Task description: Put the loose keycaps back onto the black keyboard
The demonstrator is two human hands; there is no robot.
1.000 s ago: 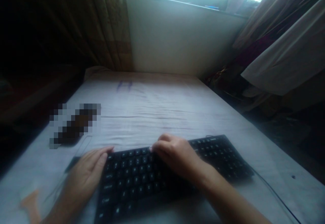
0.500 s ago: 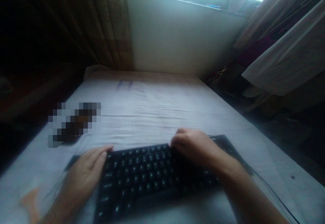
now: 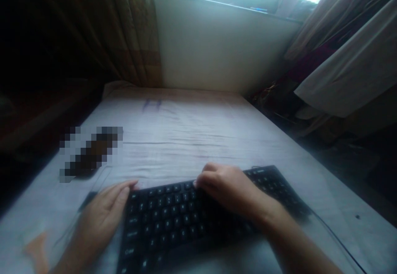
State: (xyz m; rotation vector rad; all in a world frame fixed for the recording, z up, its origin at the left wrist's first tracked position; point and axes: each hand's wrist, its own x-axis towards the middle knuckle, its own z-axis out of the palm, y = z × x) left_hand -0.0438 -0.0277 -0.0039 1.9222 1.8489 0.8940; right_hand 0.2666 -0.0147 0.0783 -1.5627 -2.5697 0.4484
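A black keyboard (image 3: pixel 173 220) lies slightly slanted on the white cloth, near the bottom of the view. My left hand (image 3: pixel 107 207) is at its left end, with the thumb and fingers close together at the top left corner, gripping the edge. Across the upper middle keys rests my right hand (image 3: pixel 225 187), its fingers curled and pressed together near the top row. Whatever is between those right fingertips is too small or hidden to name. My right forearm covers part of the keys.
An orange object (image 3: pixel 39 249) lies at the lower left. Behind my left hand is a pixelated dark object (image 3: pixel 94 152). A cable (image 3: pixel 333 234) runs from the right side. Curtains (image 3: pixel 133 30) and hanging cloth (image 3: pixel 350 67) flank the wall.
My right hand has slid left along the keyboard's top rows, uncovering more keys on the right. My left hand has stayed at the left corner.
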